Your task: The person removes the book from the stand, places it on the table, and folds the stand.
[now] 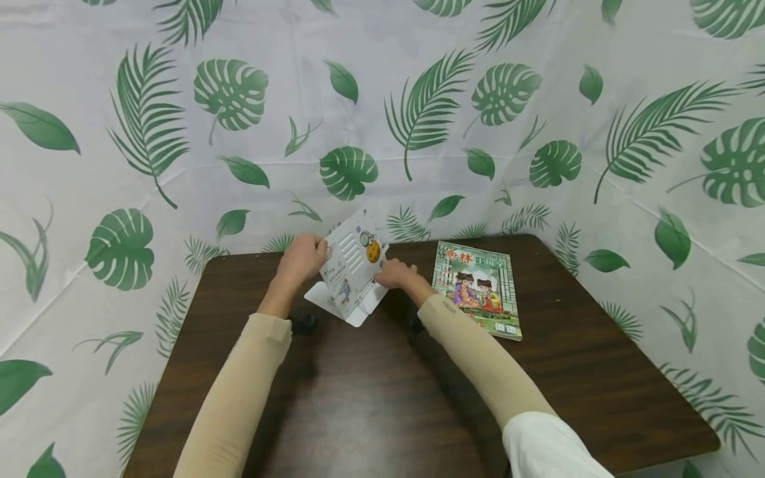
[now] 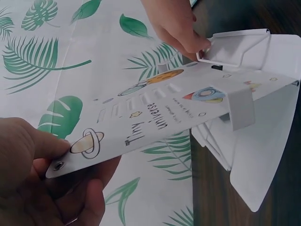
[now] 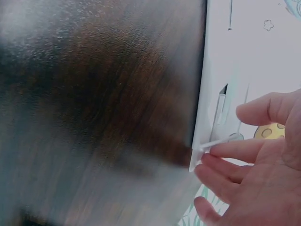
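A white book stand (image 1: 348, 267) printed with "Tiny universe", a planet and a rocket stands on the table, its panel tilted up from a white base plate (image 2: 268, 155). My left hand (image 1: 305, 255) pinches the panel's upper left corner, thumb on the printed face and fingers behind. At the panel's lower right, my right hand (image 3: 258, 160) has its fingers extended and its thumb apart from them. The index fingertip is right at the bent end of a thin wire holder (image 2: 242, 52). A folded white ledge (image 2: 241, 106) sticks out at the panel's lower edge.
To the right of the stand lies a magazine (image 1: 478, 289) with two illustrated figures on its cover, partly under my right forearm in the head view. The dark wooden table (image 1: 358, 398) meets a leaf-patterned cloth (image 1: 287, 133) at its back and sides.
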`<state>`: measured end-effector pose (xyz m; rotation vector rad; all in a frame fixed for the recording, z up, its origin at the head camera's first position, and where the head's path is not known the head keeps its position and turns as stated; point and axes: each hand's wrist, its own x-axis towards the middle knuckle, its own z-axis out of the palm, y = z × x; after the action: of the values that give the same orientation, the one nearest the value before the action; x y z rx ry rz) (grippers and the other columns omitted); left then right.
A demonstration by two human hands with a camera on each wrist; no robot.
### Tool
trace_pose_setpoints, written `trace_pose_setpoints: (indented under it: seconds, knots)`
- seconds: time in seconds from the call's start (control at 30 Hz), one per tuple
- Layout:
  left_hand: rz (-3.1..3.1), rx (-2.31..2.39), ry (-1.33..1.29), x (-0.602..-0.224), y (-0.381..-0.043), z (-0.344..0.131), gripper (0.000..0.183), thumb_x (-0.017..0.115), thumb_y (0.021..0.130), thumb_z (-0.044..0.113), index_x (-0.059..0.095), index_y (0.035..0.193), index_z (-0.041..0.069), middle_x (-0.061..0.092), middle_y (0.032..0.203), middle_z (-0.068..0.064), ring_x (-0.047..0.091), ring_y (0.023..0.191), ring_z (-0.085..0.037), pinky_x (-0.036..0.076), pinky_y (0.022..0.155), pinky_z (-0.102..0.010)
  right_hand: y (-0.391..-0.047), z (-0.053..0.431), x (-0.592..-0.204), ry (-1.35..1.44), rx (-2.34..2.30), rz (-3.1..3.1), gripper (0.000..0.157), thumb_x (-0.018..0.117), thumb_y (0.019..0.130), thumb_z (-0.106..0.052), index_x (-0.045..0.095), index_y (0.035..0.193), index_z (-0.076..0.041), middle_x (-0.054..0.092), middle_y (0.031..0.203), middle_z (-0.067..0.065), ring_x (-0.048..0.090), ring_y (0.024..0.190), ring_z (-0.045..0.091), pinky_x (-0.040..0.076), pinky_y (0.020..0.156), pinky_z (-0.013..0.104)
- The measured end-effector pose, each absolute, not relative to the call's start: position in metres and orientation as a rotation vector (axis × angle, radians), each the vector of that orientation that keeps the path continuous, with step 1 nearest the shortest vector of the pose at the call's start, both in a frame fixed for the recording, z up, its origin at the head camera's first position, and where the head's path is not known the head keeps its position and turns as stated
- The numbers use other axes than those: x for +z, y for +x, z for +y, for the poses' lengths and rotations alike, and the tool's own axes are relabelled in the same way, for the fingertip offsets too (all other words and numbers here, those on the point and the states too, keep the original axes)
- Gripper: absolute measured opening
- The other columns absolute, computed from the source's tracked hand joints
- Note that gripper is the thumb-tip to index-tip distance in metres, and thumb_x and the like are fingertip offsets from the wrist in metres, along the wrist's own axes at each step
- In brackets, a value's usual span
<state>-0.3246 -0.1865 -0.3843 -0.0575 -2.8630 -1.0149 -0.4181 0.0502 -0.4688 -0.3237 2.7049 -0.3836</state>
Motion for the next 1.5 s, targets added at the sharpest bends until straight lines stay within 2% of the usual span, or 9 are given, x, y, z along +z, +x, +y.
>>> trace_pose_setpoints:
  seconds: [0.27, 0.4, 0.77, 0.83, 1.0, 1.13, 1.3, 1.4, 1.5]
  knots:
    - [-2.858, -1.068, -0.074, -0.387, -0.323, -0.185, 0.05, 0.04, 0.114, 0.027, 0.047, 0.067, 0.014, 0.049, 0.065, -0.002, 0.045, 0.06, -0.019, 0.04, 0.058, -0.033, -0.428, 0.047, -0.474, -0.264, -0.409, 2.682, 0.065, 0.044, 0.109, -0.041, 0.041, 0.166, -0.011, 0.032, 0.176, 0.016, 0.033, 0.161, 0.039, 0.015, 0.131, 0.068]
    - [-2.835, -1.088, -0.071, -0.386, -0.321, -0.185, 0.05, 0.04, 0.114, 0.027, 0.047, 0.066, 0.014, 0.049, 0.064, -0.001, 0.044, 0.06, -0.02, 0.039, 0.059, -0.034, -0.416, 0.048, -0.464, -0.31, -0.484, 2.703, 0.065, 0.043, 0.108, -0.038, 0.04, 0.166, -0.008, 0.034, 0.176, 0.015, 0.032, 0.162, 0.039, 0.012, 0.132, 0.069]
    - [-2.796, -1.19, -0.093, -0.388, -0.317, -0.174, 0.051, 0.041, 0.111, 0.023, 0.044, 0.06, 0.014, 0.042, 0.058, 0.001, 0.037, 0.056, -0.018, 0.035, 0.055, -0.032, -0.424, 0.051, -0.466, -0.291, -0.481, 2.665, 0.066, 0.038, 0.111, -0.038, 0.032, 0.169, -0.007, 0.024, 0.18, 0.01, 0.022, 0.167, 0.032, 0.004, 0.133, 0.068]
    - [-2.801, -1.187, -0.091, -0.387, -0.316, -0.174, 0.05, 0.041, 0.11, 0.022, 0.044, 0.06, 0.014, 0.043, 0.058, 0.001, 0.037, 0.056, -0.018, 0.035, 0.055, -0.032, -0.424, 0.048, -0.465, -0.292, -0.496, 2.668, 0.065, 0.038, 0.111, -0.036, 0.035, 0.168, -0.007, 0.026, 0.179, 0.011, 0.027, 0.165, 0.033, 0.005, 0.133, 0.069]
    - [-2.831, -1.161, -0.087, -0.384, -0.314, -0.174, 0.047, 0.04, 0.108, 0.021, 0.043, 0.062, 0.014, 0.041, 0.057, 0.002, 0.033, 0.054, -0.016, 0.033, 0.055, -0.033, -0.425, 0.041, -0.463, -0.33, -0.573, 2.697, 0.048, 0.041, 0.109, -0.029, 0.059, 0.144, -0.001, 0.05, 0.163, 0.017, 0.051, 0.14, 0.036, 0.015, 0.131, 0.07]
    - [-2.844, -1.175, -0.114, -0.382, -0.314, -0.175, 0.048, 0.041, 0.109, 0.021, 0.043, 0.062, 0.014, 0.036, 0.055, 0.003, 0.029, 0.053, -0.015, 0.031, 0.053, -0.032, -0.428, 0.037, -0.461, -0.303, -0.59, 2.726, 0.039, 0.043, 0.11, -0.029, 0.063, 0.127, 0.0, 0.062, 0.143, 0.018, 0.057, 0.123, 0.035, 0.022, 0.129, 0.067]
    - [-2.839, -1.212, -0.126, -0.382, -0.313, -0.176, 0.049, 0.04, 0.11, 0.022, 0.041, 0.062, 0.015, 0.034, 0.055, 0.004, 0.027, 0.051, -0.013, 0.029, 0.052, -0.031, -0.435, 0.035, -0.457, -0.289, -0.736, 2.709, 0.049, 0.044, 0.11, -0.029, 0.056, 0.142, 0.006, 0.062, 0.14, 0.023, 0.061, 0.114, 0.035, 0.046, 0.111, 0.052]
    - [-2.841, -1.241, -0.13, -0.382, -0.312, -0.174, 0.049, 0.039, 0.11, 0.022, 0.039, 0.062, 0.015, 0.033, 0.055, 0.004, 0.025, 0.051, -0.013, 0.028, 0.051, -0.03, -0.44, 0.034, -0.456, -0.282, -0.791, 2.655, 0.056, 0.043, 0.111, -0.029, 0.048, 0.152, 0.008, 0.058, 0.148, 0.026, 0.061, 0.116, 0.034, 0.05, 0.098, 0.045]
    - [-2.849, -1.283, -0.125, -0.383, -0.309, -0.172, 0.049, 0.039, 0.11, 0.022, 0.039, 0.062, 0.015, 0.031, 0.055, 0.005, 0.024, 0.051, -0.012, 0.028, 0.05, -0.03, -0.444, 0.033, -0.456, -0.277, -0.801, 2.605, 0.059, 0.043, 0.111, -0.03, 0.044, 0.157, 0.008, 0.054, 0.155, 0.026, 0.059, 0.121, 0.034, 0.049, 0.098, 0.043]
